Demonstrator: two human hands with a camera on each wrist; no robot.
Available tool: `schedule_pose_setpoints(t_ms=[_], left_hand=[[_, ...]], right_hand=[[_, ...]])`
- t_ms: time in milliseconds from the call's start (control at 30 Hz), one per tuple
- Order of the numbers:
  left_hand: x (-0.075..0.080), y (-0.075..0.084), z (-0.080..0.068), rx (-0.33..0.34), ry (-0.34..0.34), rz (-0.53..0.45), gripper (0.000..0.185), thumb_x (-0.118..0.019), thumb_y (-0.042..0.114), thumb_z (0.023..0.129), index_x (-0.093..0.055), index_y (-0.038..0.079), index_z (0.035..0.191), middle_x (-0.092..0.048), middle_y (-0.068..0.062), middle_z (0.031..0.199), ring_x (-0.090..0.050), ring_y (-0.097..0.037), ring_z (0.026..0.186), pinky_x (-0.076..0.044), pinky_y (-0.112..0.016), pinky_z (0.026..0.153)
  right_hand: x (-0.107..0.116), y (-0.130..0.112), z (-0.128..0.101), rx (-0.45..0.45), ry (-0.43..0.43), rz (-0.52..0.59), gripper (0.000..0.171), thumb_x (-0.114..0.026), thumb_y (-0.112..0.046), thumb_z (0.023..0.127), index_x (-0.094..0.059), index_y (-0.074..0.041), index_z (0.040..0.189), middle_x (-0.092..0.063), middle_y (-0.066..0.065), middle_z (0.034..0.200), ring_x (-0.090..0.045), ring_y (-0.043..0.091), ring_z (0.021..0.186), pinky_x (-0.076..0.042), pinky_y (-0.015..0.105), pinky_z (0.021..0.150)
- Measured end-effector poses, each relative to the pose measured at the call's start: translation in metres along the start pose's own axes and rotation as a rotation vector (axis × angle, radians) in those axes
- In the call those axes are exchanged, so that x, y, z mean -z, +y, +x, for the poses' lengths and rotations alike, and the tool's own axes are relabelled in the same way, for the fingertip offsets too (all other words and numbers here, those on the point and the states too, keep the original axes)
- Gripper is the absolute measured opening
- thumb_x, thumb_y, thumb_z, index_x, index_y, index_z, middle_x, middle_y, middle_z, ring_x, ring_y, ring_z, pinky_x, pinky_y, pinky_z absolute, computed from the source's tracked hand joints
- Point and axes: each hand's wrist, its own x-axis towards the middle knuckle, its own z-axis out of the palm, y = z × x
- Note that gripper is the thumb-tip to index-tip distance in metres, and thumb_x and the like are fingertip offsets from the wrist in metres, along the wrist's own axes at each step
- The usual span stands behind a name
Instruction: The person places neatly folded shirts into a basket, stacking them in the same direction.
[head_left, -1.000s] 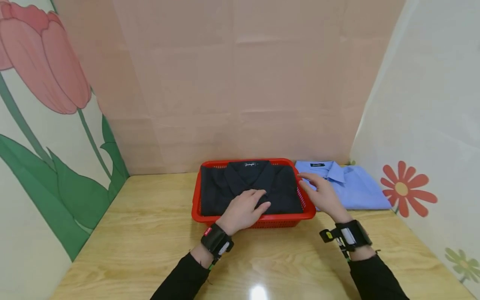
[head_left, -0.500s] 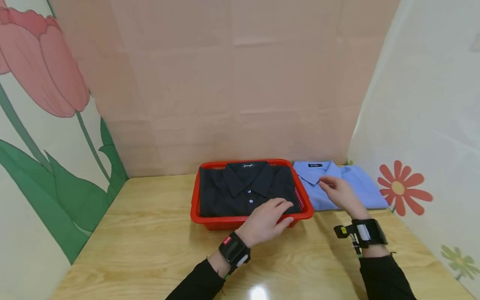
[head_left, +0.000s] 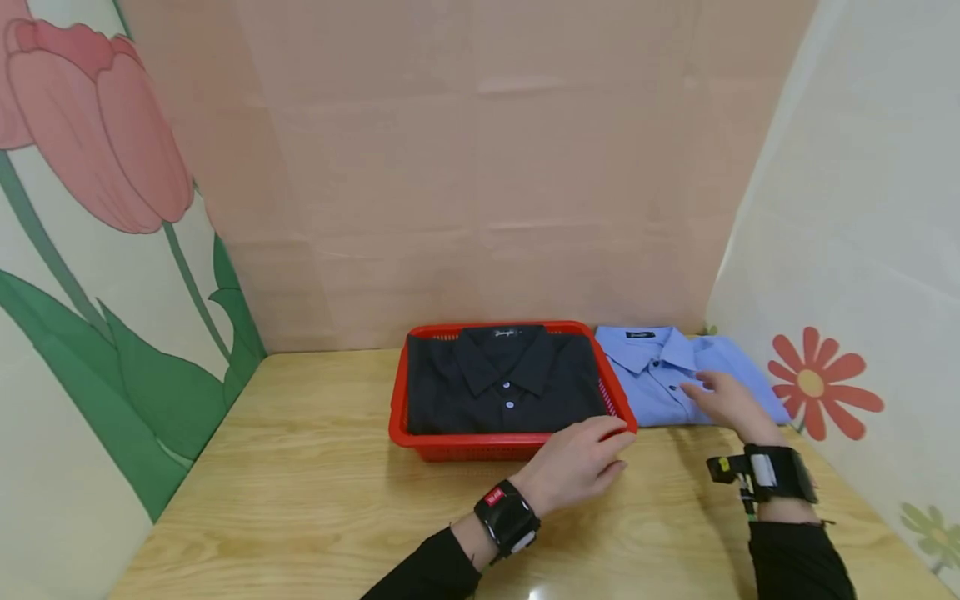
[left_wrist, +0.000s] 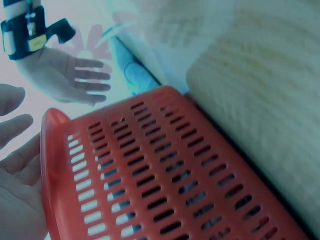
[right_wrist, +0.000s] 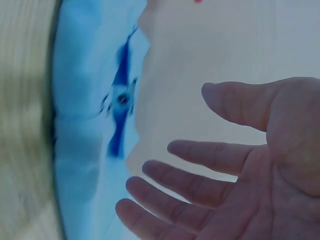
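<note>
A folded black shirt (head_left: 502,379) with its collar facing up fills the red slotted basket (head_left: 480,442). My left hand (head_left: 577,462) is at the basket's front right corner in the head view, fingers loosely extended. In the left wrist view its fingers lie just outside the red rim and grasp nothing. To the right of the basket a folded light blue shirt (head_left: 652,379) lies on the table. My right hand (head_left: 727,404) hovers over that shirt's right half. Its fingers (right_wrist: 195,182) are spread and relaxed in the right wrist view, with nothing in them.
The wooden table (head_left: 300,467) ends at a pinkish backdrop (head_left: 480,167) behind the basket. White panels with printed flowers stand at both sides, the right one (head_left: 862,250) close behind the blue shirt. Black wrist bands with cameras sit on both wrists.
My left hand has moved right, from over the black shirt to the basket's front right corner. The right hand has gone from the basket's right rim to over the blue shirt.
</note>
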Motion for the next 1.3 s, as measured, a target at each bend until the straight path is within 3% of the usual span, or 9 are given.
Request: schedule_pose_setpoints(t_ms=[133, 300, 467, 700, 800, 867, 1000, 1167, 1300], left_hand=[[-0.008, 0.009, 0.002, -0.062, 0.036, 0.013, 0.035, -0.065, 0.026, 0.092, -0.062, 0.015, 0.126, -0.058, 0.001, 0.124, -0.054, -0.009, 0.119, -0.036, -0.018, 0.109], [-0.013, 0.019, 0.007, -0.114, 0.063, -0.071, 0.029, -0.065, 0.02, 0.092, -0.061, 0.014, 0.119, -0.056, 0.002, 0.118, -0.054, -0.009, 0.111, -0.038, -0.016, 0.105], [-0.012, 0.028, 0.011, -0.132, 0.042, -0.083, 0.026, -0.063, 0.021, 0.093, -0.061, 0.015, 0.119, -0.056, 0.004, 0.116, -0.054, -0.006, 0.108, -0.039, -0.012, 0.102], [-0.018, 0.034, 0.011, -0.109, -0.035, -0.012, 0.031, -0.058, 0.029, 0.097, -0.059, 0.017, 0.126, -0.059, 0.005, 0.125, -0.055, -0.006, 0.116, -0.039, -0.016, 0.104], [-0.024, 0.035, 0.012, -0.057, -0.091, 0.0, 0.03, -0.059, 0.032, 0.096, -0.059, 0.02, 0.124, -0.059, 0.008, 0.12, -0.056, -0.004, 0.11, -0.044, -0.015, 0.097], [-0.03, 0.035, 0.014, -0.005, -0.134, 0.005, 0.028, -0.06, 0.034, 0.095, -0.058, 0.021, 0.12, -0.057, 0.01, 0.113, -0.056, -0.001, 0.098, -0.048, -0.014, 0.085], [-0.04, 0.037, 0.018, 0.105, -0.208, 0.017, 0.027, -0.063, 0.04, 0.093, -0.057, 0.023, 0.113, -0.05, 0.012, 0.1, -0.05, 0.001, 0.079, -0.043, -0.013, 0.064], [-0.05, 0.04, 0.025, 0.22, -0.328, -0.031, 0.04, -0.062, 0.047, 0.092, -0.054, 0.022, 0.122, -0.054, 0.009, 0.112, -0.054, 0.0, 0.084, -0.047, -0.015, 0.067], [-0.054, 0.042, 0.035, 0.36, -0.467, -0.133, 0.051, -0.062, 0.052, 0.092, -0.048, 0.023, 0.132, -0.057, 0.007, 0.115, -0.058, -0.001, 0.086, -0.048, -0.018, 0.07]], right_hand=[[0.002, 0.018, -0.004, -0.081, -0.011, -0.022, 0.081, -0.039, -0.046, 0.103, -0.031, 0.028, 0.133, -0.033, 0.049, 0.134, -0.036, 0.063, 0.12, -0.038, 0.067, 0.096], [0.003, 0.036, -0.006, -0.159, -0.032, -0.013, 0.088, -0.039, -0.05, 0.101, -0.025, 0.03, 0.135, -0.028, 0.052, 0.134, -0.031, 0.065, 0.122, -0.036, 0.068, 0.098], [0.004, 0.043, -0.008, -0.205, -0.051, 0.004, 0.094, -0.037, -0.056, 0.099, -0.022, 0.03, 0.136, -0.026, 0.052, 0.135, -0.03, 0.065, 0.123, -0.035, 0.068, 0.099], [0.005, 0.054, -0.005, -0.244, -0.025, -0.012, 0.089, -0.039, -0.049, 0.101, -0.021, 0.031, 0.135, -0.025, 0.053, 0.134, -0.029, 0.065, 0.122, -0.033, 0.068, 0.101], [0.006, 0.058, -0.004, -0.258, -0.053, -0.011, 0.092, -0.039, -0.051, 0.1, -0.02, 0.032, 0.135, -0.023, 0.053, 0.135, -0.028, 0.065, 0.124, -0.032, 0.067, 0.102], [0.006, 0.062, -0.004, -0.267, -0.078, -0.005, 0.094, -0.039, -0.053, 0.1, -0.018, 0.032, 0.135, -0.023, 0.053, 0.135, -0.027, 0.065, 0.124, -0.031, 0.067, 0.103], [0.007, 0.068, -0.003, -0.291, -0.106, 0.001, 0.095, -0.039, -0.053, 0.1, -0.018, 0.033, 0.134, -0.022, 0.054, 0.134, -0.028, 0.065, 0.123, -0.03, 0.067, 0.103], [0.004, 0.073, -0.004, -0.316, -0.115, 0.023, 0.093, -0.039, -0.051, 0.1, -0.019, 0.034, 0.132, -0.025, 0.054, 0.131, -0.033, 0.064, 0.12, -0.034, 0.067, 0.101], [0.002, 0.076, -0.004, -0.344, -0.121, 0.046, 0.095, -0.04, -0.052, 0.1, -0.017, 0.034, 0.133, -0.025, 0.053, 0.131, -0.034, 0.062, 0.118, -0.034, 0.067, 0.101]])
